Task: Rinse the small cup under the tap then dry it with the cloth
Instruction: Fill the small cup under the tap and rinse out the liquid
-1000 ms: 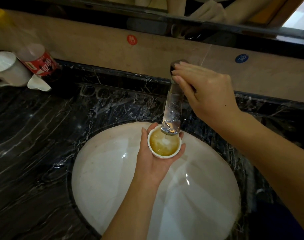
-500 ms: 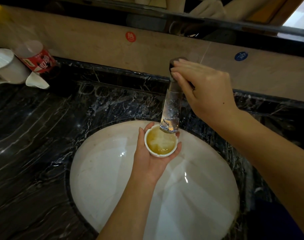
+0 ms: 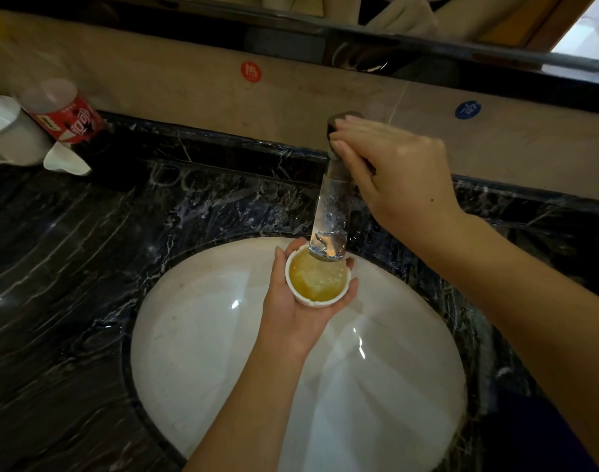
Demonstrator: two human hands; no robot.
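Head view, left to right: bottle [image 3: 64,114] and mug [image 3: 8,134] on the dark counter [image 3: 69,267]; left hand [image 3: 301,304], fingers wrapped around the cup [image 3: 318,279] (yellowish water inside), holds it under the tap [image 3: 328,216] over the sink [image 3: 206,335]; right hand [image 3: 397,175] fingers closed on the tap's top.

A black marble table [image 3: 69,274] with white veins surrounds a white oval basin [image 3: 196,335]. Behind it runs a beige stone wall [image 3: 175,80] bearing a red round sticker [image 3: 251,71] and a blue one [image 3: 467,110]. Light is dim; a bright window [image 3: 588,32] shows top right.
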